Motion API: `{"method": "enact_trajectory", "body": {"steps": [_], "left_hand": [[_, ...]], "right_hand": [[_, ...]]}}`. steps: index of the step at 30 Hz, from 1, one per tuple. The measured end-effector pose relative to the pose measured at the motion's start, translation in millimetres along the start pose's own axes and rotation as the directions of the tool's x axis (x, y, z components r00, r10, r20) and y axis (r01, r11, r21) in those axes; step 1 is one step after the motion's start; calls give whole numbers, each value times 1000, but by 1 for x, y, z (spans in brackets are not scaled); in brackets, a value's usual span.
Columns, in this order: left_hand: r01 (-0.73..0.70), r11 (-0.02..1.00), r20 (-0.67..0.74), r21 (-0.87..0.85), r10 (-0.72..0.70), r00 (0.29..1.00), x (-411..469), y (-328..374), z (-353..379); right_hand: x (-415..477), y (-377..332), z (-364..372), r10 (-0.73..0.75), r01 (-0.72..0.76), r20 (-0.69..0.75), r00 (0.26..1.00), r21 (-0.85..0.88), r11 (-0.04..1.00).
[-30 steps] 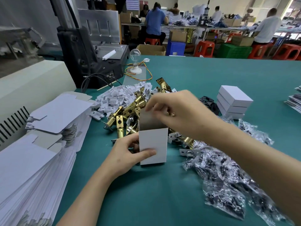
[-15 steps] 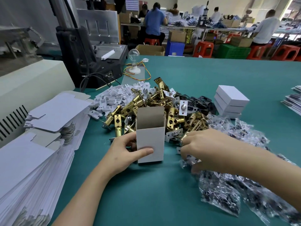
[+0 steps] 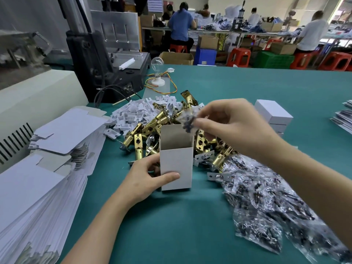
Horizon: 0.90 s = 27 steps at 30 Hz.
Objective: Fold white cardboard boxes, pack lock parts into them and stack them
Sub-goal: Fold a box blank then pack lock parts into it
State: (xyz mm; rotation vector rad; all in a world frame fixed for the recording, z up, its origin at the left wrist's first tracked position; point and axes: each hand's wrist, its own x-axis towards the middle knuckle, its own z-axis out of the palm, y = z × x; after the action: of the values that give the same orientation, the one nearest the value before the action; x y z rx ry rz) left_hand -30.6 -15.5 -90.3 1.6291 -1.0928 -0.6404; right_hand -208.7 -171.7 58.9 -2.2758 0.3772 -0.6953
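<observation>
Gripping with the left hand (image 3: 144, 180) the upright white box (image 3: 176, 164), thumb pressing across the front face, fingers curling round the left wall. Pinching with the right hand (image 3: 232, 124) a small clear packet (image 3: 185, 121) of dark parts between thumb and fingertips, blurred, and holding it just above the far rim of the box's open mouth. Standing the box on end on the green table (image 3: 171, 225), top flaps open, brown inside showing, touching the near edge of the heap of brass latches (image 3: 152, 128).

Keeping more of the same clear packets (image 3: 266, 202) in a loose pile on the right, under the right forearm and just beside the latches. Leaving white plastic pieces (image 3: 133, 113) heaped behind the latches. Stacking flat box blanks (image 3: 38, 187) in tall piles along the left edge of the table. Resting closed white boxes (image 3: 272, 113) one on another at the far right, partly hidden behind the right hand, well apart from the open box.
</observation>
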Motion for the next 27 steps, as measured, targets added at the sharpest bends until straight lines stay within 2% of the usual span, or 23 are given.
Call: {"method": "enact_trajectory", "body": {"steps": [2,4,6,12,16,18,22,25,27], "left_hand": [[-8,1000,5,5,8,1000,-1,1,-1],[-19,1000,5,11,19,1000,-1,2,-1],[-23,1000,5,19,23,1000,-2,3,0],[-47,999,-2,24,48,999,-2,3,0],[-147,987,-124,57,153,980,-4,11,2],[-203,978,-202,50,209,957,-4,14,1],[-281,957,-317,78,291,903,-6,18,2],[-286,955,-385,82,294,875,-6,18,5],[-293,953,-402,74,297,866,-6,17,5]], "right_hand": [[7,-2,16,-1,4,20,1000,-154,988],[11,-5,29,-19,54,89,996,-415,908],[13,-10,40,-10,100,164,986,-547,831],[16,-16,48,14,135,252,968,-562,816],[11,-10,51,21,174,284,959,-643,746],[8,-8,56,-4,187,259,966,-685,704],[3,-6,64,-27,148,185,982,-682,716],[-1,-3,70,-48,164,180,982,-712,682],[-2,0,68,-101,162,129,987,-676,719]]}}
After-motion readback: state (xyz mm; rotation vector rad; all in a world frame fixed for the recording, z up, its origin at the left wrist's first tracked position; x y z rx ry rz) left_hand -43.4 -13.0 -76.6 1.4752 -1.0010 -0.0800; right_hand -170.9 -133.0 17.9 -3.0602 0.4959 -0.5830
